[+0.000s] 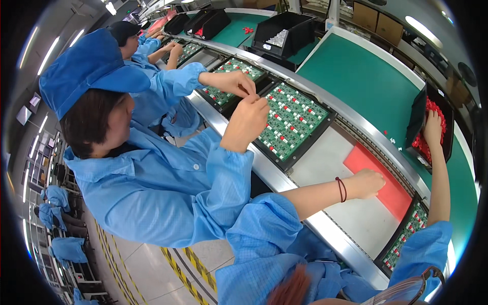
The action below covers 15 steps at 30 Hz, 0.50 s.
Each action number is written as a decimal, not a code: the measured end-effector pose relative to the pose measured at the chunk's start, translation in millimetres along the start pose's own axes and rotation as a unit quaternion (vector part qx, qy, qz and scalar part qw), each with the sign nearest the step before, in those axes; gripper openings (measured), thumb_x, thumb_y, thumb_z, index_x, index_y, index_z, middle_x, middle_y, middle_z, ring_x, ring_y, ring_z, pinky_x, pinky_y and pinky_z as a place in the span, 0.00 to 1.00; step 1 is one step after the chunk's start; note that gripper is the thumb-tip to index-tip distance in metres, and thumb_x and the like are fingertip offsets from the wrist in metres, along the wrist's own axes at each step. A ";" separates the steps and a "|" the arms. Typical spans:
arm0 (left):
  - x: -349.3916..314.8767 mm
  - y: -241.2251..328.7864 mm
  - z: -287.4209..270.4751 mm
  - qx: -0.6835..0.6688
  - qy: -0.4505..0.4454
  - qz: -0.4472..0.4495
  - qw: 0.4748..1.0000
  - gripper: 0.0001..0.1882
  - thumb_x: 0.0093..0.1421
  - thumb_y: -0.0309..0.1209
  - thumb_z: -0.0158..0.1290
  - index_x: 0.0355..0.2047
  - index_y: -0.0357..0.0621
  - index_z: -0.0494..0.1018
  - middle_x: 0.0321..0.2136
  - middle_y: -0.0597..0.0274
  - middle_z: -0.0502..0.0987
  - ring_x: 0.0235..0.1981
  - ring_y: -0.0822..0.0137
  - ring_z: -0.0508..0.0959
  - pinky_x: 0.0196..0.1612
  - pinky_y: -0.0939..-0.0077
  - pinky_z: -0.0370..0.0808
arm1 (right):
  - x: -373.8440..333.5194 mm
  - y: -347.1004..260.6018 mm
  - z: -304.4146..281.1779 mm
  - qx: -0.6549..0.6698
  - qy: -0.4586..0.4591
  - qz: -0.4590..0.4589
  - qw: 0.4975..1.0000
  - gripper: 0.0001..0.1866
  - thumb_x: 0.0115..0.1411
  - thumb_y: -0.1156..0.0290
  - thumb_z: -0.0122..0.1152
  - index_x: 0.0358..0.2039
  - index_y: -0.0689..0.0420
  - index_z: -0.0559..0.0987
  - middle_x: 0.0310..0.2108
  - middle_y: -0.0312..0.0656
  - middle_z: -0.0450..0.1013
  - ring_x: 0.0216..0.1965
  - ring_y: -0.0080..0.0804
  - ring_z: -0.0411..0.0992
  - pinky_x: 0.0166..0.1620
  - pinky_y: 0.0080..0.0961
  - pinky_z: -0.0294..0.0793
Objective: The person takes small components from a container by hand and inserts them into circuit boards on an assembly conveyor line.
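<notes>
My left hand (367, 184) is closed in a loose fist over a pink-red sheet (378, 178) on the conveyor line; whatever its fingers hold is hidden. A dark red band circles that wrist. My right hand (433, 128) reaches into a black bin (417, 114) full of small red parts (438, 109), its fingertips down among them. Under my right forearm lies a green circuit board (406, 236) in a black tray, carrying white and red parts. Further left on the line is another populated green board (292, 119).
A co-worker in a blue cap (91, 66) leans close at left, both hands meeting over the board. Others sit beyond. A green shelf (366, 86) runs behind the line, with a few loose parts and a black bin of white parts (277, 38). Metal rails (351, 239) edge the conveyor.
</notes>
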State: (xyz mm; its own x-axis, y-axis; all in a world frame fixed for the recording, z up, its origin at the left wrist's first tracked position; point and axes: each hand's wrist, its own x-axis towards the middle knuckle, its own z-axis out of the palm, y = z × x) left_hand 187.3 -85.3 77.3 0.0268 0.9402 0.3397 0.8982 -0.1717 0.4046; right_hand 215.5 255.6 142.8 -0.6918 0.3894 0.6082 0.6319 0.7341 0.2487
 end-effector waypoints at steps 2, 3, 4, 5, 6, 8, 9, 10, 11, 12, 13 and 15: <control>-1.7 -1.5 5.1 -0.005 0.005 0.001 1.000 0.09 0.47 0.31 0.51 0.25 0.36 0.69 0.27 0.51 0.73 0.31 0.54 0.74 0.32 0.62 0.71 | -4.5 7.9 9.5 0.024 0.048 -0.041 0.998 0.17 0.57 0.66 0.46 0.45 0.62 0.64 0.43 0.52 0.62 0.45 0.51 0.61 0.44 0.45 0.66; -4.6 -3.4 6.8 -0.008 0.010 -0.003 1.000 0.09 0.47 0.31 0.51 0.24 0.36 0.69 0.26 0.51 0.73 0.31 0.53 0.74 0.32 0.62 0.71 | -5.7 3.3 7.9 0.026 0.012 -0.031 0.999 0.17 0.56 0.68 0.47 0.44 0.63 0.64 0.43 0.53 0.62 0.45 0.53 0.61 0.45 0.44 0.65; -5.8 -4.7 8.6 -0.007 0.012 -0.006 1.000 0.09 0.47 0.31 0.51 0.24 0.36 0.69 0.26 0.51 0.73 0.31 0.53 0.74 0.32 0.62 0.71 | -7.0 -0.1 5.5 0.028 -0.024 -0.022 0.999 0.17 0.55 0.69 0.48 0.44 0.63 0.64 0.42 0.55 0.62 0.44 0.55 0.61 0.45 0.43 0.64; -5.7 -5.0 8.5 -0.009 0.014 -0.005 1.000 0.09 0.47 0.30 0.51 0.24 0.36 0.69 0.26 0.51 0.73 0.31 0.53 0.74 0.32 0.62 0.71 | -7.1 0.1 4.5 0.030 -0.022 -0.025 0.999 0.17 0.55 0.69 0.48 0.44 0.63 0.64 0.42 0.55 0.62 0.44 0.55 0.61 0.45 0.43 0.64; -5.5 -5.2 8.8 -0.010 0.016 -0.004 1.000 0.09 0.46 0.30 0.52 0.24 0.36 0.69 0.26 0.51 0.73 0.31 0.53 0.74 0.32 0.61 0.71 | -7.7 0.9 3.1 0.029 -0.024 -0.030 0.999 0.16 0.55 0.70 0.48 0.43 0.64 0.64 0.42 0.55 0.62 0.44 0.56 0.61 0.45 0.43 0.64; -4.1 -5.4 9.6 -0.011 0.022 -0.007 1.000 0.09 0.46 0.30 0.52 0.24 0.35 0.69 0.26 0.50 0.73 0.31 0.53 0.74 0.32 0.61 0.71 | -8.9 0.9 -3.2 0.036 -0.033 -0.039 0.998 0.14 0.54 0.71 0.48 0.40 0.64 0.64 0.41 0.56 0.63 0.43 0.57 0.61 0.45 0.44 0.64; -1.3 -4.1 8.7 -0.015 0.025 -0.002 1.000 0.09 0.45 0.30 0.52 0.24 0.35 0.69 0.26 0.50 0.73 0.31 0.53 0.74 0.33 0.61 0.71 | -5.8 13.7 -1.4 0.039 -0.056 -0.044 0.997 0.14 0.54 0.72 0.49 0.40 0.64 0.65 0.41 0.56 0.63 0.42 0.57 0.62 0.45 0.45 0.64; 0.5 -3.7 10.9 -0.012 0.027 0.007 1.000 0.09 0.45 0.30 0.52 0.23 0.35 0.69 0.26 0.50 0.73 0.30 0.53 0.74 0.33 0.61 0.71 | -2.7 25.7 0.9 0.043 -0.080 -0.049 0.995 0.14 0.54 0.72 0.49 0.39 0.64 0.65 0.41 0.56 0.63 0.42 0.57 0.63 0.45 0.45 0.64; 0.1 -1.9 12.6 -0.010 0.029 0.005 1.000 0.09 0.45 0.30 0.52 0.23 0.35 0.69 0.26 0.50 0.73 0.30 0.53 0.74 0.33 0.61 0.71 | -2.7 31.9 -1.0 0.064 -0.102 -0.049 0.992 0.13 0.53 0.73 0.50 0.38 0.64 0.65 0.41 0.57 0.63 0.41 0.56 0.65 0.45 0.45 0.64; -1.0 0.1 14.0 -0.016 0.023 -0.001 1.000 0.10 0.45 0.30 0.52 0.23 0.35 0.69 0.26 0.50 0.73 0.30 0.53 0.74 0.33 0.61 0.70 | -1.9 33.9 2.9 0.066 -0.101 -0.051 0.991 0.13 0.53 0.73 0.50 0.38 0.64 0.65 0.41 0.57 0.63 0.41 0.56 0.65 0.45 0.45 0.64; -1.5 0.5 13.7 -0.023 0.016 -0.006 1.000 0.10 0.45 0.30 0.52 0.23 0.34 0.69 0.26 0.50 0.73 0.30 0.53 0.74 0.33 0.61 0.70 | -0.2 36.0 6.1 0.073 -0.092 -0.059 0.991 0.12 0.52 0.74 0.50 0.37 0.64 0.66 0.39 0.57 0.65 0.40 0.55 0.66 0.44 0.44 0.65; -5.0 1.2 13.3 -0.023 0.008 -0.016 1.000 0.10 0.45 0.30 0.52 0.23 0.34 0.70 0.26 0.50 0.73 0.30 0.53 0.74 0.33 0.61 0.70 | 1.4 28.3 8.0 0.084 -0.088 -0.071 0.990 0.11 0.52 0.75 0.50 0.36 0.64 0.67 0.37 0.57 0.66 0.39 0.54 0.67 0.43 0.43 0.66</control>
State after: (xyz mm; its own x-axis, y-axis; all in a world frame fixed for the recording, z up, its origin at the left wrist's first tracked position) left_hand 194.1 -86.3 64.8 -0.0092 0.9407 0.3391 0.8777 -0.1549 0.4535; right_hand 229.7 281.4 144.7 -0.8285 0.3557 0.4325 0.4676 0.8643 0.1850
